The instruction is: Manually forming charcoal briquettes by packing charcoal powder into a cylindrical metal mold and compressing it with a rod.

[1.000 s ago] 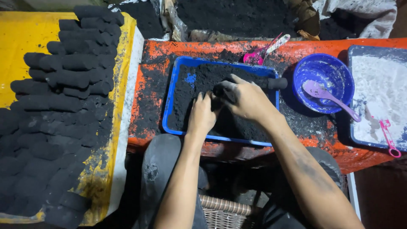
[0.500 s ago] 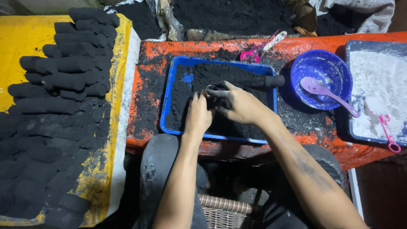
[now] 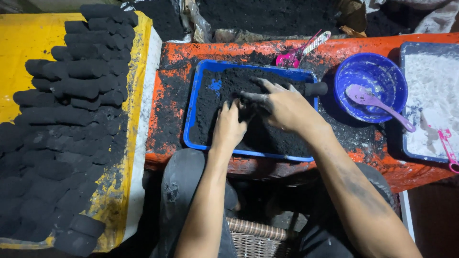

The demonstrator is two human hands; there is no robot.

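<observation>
Both hands — left hand (image 3: 228, 128) & right hand (image 3: 286, 107) — in black powder (image 3: 224, 88), blue tray (image 3: 191, 119).

Two trays (image 3: 192, 125) (image 3: 402, 95), one bowl (image 3: 370, 76), three spoons (image 3: 377, 104) (image 3: 299, 52) (image 3: 447, 145), two hands (image 3: 228, 128) (image 3: 286, 109).

An orange table (image 3: 382, 165), smeared with black dust, is standing across the middle of the view. Just to its left a yellow board (image 3: 28, 43) is carrying rows of black cylinders (image 3: 81, 86). Behind the table a dark heap (image 3: 267, 14) is lying against crumpled sheeting (image 3: 440, 19). Below the table edge a wicker seat (image 3: 256, 236) is showing. The light is falling from above, leaving the floor underneath in deep shadow.
</observation>
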